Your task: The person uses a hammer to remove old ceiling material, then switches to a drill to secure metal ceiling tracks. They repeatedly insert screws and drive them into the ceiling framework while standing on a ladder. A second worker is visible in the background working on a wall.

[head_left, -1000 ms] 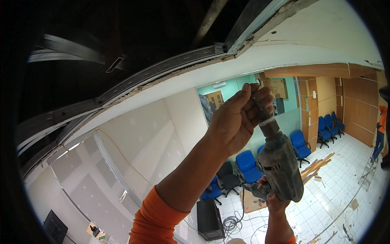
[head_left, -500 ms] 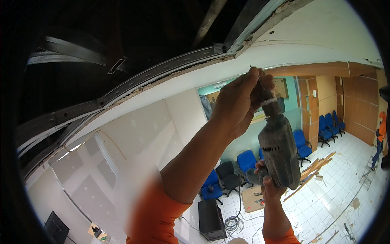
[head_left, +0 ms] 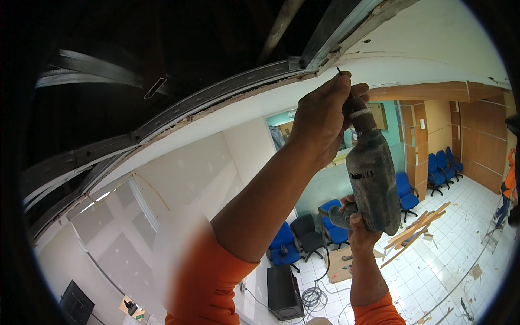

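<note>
My right hand (head_left: pixel 360 230) is wrapped round the handle of a dusty dark power drill (head_left: pixel 372 181), held upright with its nose pointing up. My left hand (head_left: pixel 325 114) is closed at the front end of the drill, thumb and fingers pinched together. From the fingertips sticks the dark pointed tip of a screw (head_left: pixel 339 70); the rest of it is hidden by the fingers. The tip is close under the white ceiling panel (head_left: pixel 398 65), near its broken edge. Whether it touches the panel I cannot tell.
A metal ceiling channel (head_left: pixel 216 89) runs along the dark opening above. Far below are blue chairs (head_left: pixel 407 192), a black speaker-like box (head_left: pixel 284 292), coiled cable (head_left: pixel 314 298) and wood strips (head_left: pixel 417 230) on the tiled floor. Another person (head_left: pixel 506 181) in orange is at the far right.
Both hands have risen a little with the drill and screw, bringing the tip nearer the ceiling panel. The grips look the same.
</note>
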Tool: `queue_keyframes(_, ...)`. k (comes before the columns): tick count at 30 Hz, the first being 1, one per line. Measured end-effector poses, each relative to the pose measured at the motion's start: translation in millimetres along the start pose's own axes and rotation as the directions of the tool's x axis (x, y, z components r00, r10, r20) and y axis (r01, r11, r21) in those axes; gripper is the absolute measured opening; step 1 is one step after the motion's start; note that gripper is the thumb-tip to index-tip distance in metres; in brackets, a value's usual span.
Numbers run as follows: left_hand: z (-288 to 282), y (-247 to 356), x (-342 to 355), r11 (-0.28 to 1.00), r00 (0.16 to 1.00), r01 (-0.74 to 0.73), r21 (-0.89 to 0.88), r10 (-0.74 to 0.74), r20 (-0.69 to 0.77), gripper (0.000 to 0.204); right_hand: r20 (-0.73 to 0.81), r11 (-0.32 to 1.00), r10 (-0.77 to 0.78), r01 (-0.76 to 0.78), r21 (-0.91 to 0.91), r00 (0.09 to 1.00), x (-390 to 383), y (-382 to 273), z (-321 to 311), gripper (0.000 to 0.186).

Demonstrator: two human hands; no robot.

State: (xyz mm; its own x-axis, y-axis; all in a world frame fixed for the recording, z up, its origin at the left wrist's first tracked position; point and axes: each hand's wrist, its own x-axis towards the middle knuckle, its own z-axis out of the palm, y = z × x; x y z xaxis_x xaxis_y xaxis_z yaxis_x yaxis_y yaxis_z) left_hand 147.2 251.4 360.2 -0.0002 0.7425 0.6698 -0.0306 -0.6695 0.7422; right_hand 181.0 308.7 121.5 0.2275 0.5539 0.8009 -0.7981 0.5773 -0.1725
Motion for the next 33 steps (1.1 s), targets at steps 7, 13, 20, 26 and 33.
queue_keyframes(7,1,5,-3,0.994,0.998,0.043,0.103,-0.038,-0.054,0.045,0.022,0.999,0.025,-0.026,0.029,0.999,7,3,-5,0.061)
queue_keyframes(13,-20,41,-4,-0.001,0.518,-0.49,0.872,0.804,0.292,0.046,0.052,0.995,0.038,-0.043,0.092,0.998,18,1,-13,0.054)
queue_keyframes(20,5,92,5,0.08,0.69,-0.644,0.761,0.492,0.531,0.046,0.091,0.994,0.013,-0.022,0.105,0.996,24,5,-15,0.044)
queue_keyframes(26,28,117,-2,-0.1,0.829,-0.447,0.889,0.328,0.454,0.045,0.086,0.994,0.057,-0.064,0.085,0.995,26,1,-16,0.038)
queue_keyframes(33,20,109,9,-0.11,0.722,-0.567,0.817,0.41,0.557,0.044,0.057,0.991,0.041,-0.048,0.124,0.998,24,10,-9,0.035)
